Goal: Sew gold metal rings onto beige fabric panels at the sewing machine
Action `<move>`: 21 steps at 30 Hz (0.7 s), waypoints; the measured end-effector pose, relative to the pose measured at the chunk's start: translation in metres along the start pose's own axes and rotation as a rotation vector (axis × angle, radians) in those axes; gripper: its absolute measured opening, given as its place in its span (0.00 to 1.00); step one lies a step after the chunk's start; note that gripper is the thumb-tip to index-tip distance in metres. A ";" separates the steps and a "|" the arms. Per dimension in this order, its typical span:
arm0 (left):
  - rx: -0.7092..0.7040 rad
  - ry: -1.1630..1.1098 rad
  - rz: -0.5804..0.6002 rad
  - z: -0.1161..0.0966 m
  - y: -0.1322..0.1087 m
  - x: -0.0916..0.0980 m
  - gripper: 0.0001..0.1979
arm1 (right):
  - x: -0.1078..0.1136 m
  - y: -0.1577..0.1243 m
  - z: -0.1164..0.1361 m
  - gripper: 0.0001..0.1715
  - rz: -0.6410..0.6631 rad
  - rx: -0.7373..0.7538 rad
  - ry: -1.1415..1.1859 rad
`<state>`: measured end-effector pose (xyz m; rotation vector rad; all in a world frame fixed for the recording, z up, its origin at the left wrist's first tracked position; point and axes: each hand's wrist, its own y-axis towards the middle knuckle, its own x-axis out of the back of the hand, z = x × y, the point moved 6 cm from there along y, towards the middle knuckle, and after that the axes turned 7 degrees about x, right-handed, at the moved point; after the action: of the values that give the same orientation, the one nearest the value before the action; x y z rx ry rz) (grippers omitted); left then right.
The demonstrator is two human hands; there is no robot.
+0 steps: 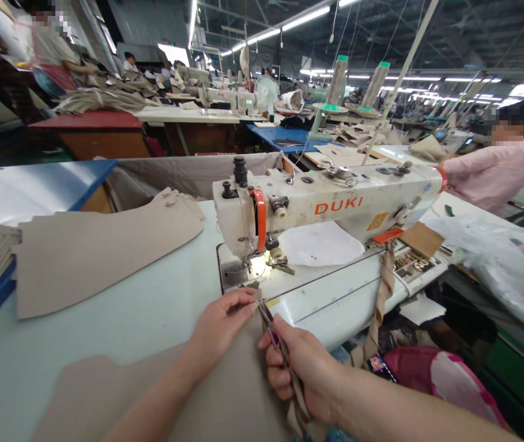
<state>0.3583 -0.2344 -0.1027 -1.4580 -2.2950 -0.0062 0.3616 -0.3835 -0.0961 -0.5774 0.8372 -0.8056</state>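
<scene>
The left hand (223, 325) pinches the top edge of a beige cloth (238, 396) between thumb and fingertips. The cloth lies flat on the pale surface (151, 307) just in front of the sewing machine (335, 202). The right hand (303, 368) is curled tight round small snips (269, 328) whose tips meet that same edge. The cloth looks light, soft and limp, likely to slide and crease, so I'd say it is best held at the edge close to the blades, with the rest resting on the surface.
</scene>
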 end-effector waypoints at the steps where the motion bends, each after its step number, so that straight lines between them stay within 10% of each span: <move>1: 0.009 -0.003 0.002 0.001 0.000 0.000 0.13 | 0.000 0.000 0.000 0.26 -0.006 0.006 0.000; 21: 0.104 -0.196 0.032 -0.002 -0.002 0.000 0.11 | -0.011 0.029 -0.015 0.38 -0.092 0.488 0.013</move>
<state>0.3575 -0.2357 -0.1003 -1.4995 -2.3843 0.2729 0.3558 -0.3599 -0.1210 -0.1779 0.5964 -1.0568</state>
